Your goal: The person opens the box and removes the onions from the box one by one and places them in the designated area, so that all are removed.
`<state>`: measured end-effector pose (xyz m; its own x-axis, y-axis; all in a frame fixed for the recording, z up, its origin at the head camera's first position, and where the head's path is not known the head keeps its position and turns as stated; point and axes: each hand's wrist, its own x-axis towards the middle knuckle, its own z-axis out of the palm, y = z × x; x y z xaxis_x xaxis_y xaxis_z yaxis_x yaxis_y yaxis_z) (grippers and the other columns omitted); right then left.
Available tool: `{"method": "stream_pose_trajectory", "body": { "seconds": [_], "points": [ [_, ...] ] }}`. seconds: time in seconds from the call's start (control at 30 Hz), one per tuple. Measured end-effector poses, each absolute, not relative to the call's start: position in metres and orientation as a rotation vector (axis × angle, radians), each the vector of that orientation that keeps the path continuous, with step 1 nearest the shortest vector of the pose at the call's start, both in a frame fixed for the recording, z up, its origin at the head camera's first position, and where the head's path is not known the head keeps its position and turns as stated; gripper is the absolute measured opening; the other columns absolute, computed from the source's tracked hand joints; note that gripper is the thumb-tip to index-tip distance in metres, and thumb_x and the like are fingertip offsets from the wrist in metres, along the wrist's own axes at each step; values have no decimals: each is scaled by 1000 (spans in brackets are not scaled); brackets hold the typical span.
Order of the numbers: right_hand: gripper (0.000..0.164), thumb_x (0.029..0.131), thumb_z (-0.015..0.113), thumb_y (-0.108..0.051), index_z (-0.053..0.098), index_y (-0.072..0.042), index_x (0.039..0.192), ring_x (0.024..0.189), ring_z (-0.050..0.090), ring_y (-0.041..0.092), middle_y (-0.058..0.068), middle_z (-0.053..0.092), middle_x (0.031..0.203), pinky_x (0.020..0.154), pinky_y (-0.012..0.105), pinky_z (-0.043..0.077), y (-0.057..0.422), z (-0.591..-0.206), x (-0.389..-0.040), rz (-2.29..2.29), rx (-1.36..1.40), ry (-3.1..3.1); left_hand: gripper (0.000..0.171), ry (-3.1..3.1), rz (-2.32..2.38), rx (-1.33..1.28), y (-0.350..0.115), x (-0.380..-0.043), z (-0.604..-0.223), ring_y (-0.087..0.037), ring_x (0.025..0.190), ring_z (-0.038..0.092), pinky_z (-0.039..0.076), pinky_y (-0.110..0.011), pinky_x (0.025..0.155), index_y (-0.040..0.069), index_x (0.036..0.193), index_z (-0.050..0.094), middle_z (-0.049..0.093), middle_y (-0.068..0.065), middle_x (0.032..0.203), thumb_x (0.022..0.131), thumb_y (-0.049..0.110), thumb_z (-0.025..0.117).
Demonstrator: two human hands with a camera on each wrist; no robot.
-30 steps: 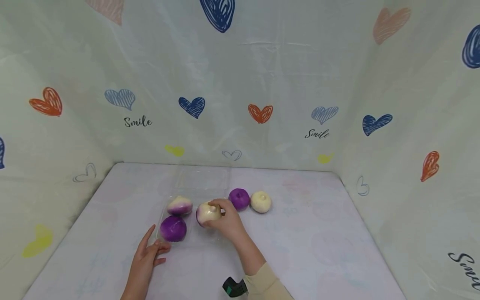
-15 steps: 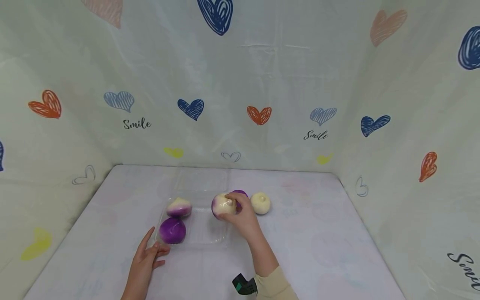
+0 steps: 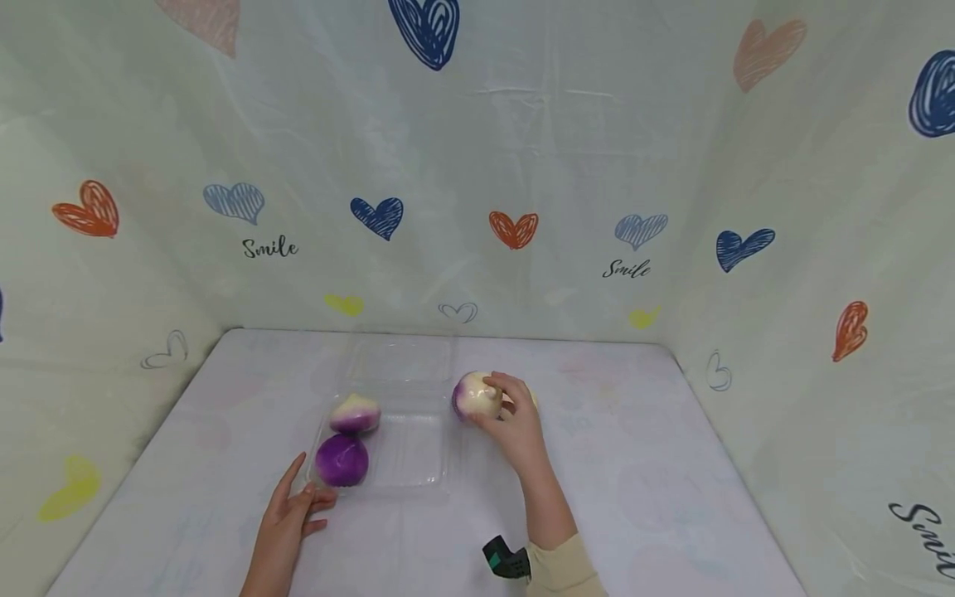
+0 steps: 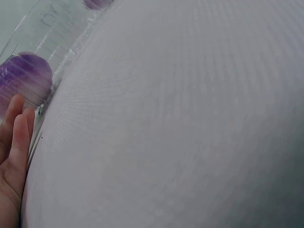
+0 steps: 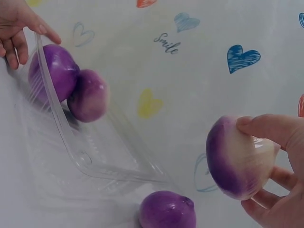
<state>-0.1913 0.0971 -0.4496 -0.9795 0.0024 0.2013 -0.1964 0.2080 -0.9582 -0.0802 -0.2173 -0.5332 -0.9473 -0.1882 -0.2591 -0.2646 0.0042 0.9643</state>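
Observation:
My right hand (image 3: 518, 427) holds a round purple-and-white turnip (image 3: 477, 396), pinched between thumb and fingers to the right of a clear plastic box (image 3: 409, 448). In the right wrist view the held turnip (image 5: 237, 159) hangs higher than a purple one (image 5: 167, 210) outside the box. At the box's near left corner rests my left hand (image 3: 291, 510), its fingers extended against the rim. Inside, along the left side, lie a purple-and-white turnip (image 3: 355, 413) and, in front of it, a purple one (image 3: 342, 459). The left wrist view shows straight fingers (image 4: 20, 137) beside the box wall.
The box's clear lid (image 3: 400, 361) lies opened out behind it. A pale round vegetable (image 3: 534, 399) is mostly hidden behind my right hand. A cloth wall with printed hearts (image 3: 513, 230) borders the white tabletop (image 3: 634, 464).
My right hand has lifted the turnip from the right part of the box and carried it right, past the box's edge, over the vegetables outside. The left hand stays at the corner.

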Motion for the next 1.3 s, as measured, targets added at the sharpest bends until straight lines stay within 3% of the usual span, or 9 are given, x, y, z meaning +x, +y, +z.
{"method": "stream_pose_trajectory", "body": {
  "seconds": [0.5,1.3],
  "points": [
    [52,74,82,1,64,-1,122,126,45,30,11,50,137,102,46,40,137,-458,-197,1843,53,-2251,64,2177,2112,-509,-218,-81,-533,-3,95,62,51,-25,78,24,158,7,68,-1,105,105,38,40],
    [52,75,78,9,60,6,124,127,43,32,18,48,135,103,45,38,177,-486,-204,1813,-233,-2034,66,2174,2105,-530,-215,-80,-530,-3,96,62,51,-25,79,27,158,10,68,4,104,103,45,43]
  ]
}}
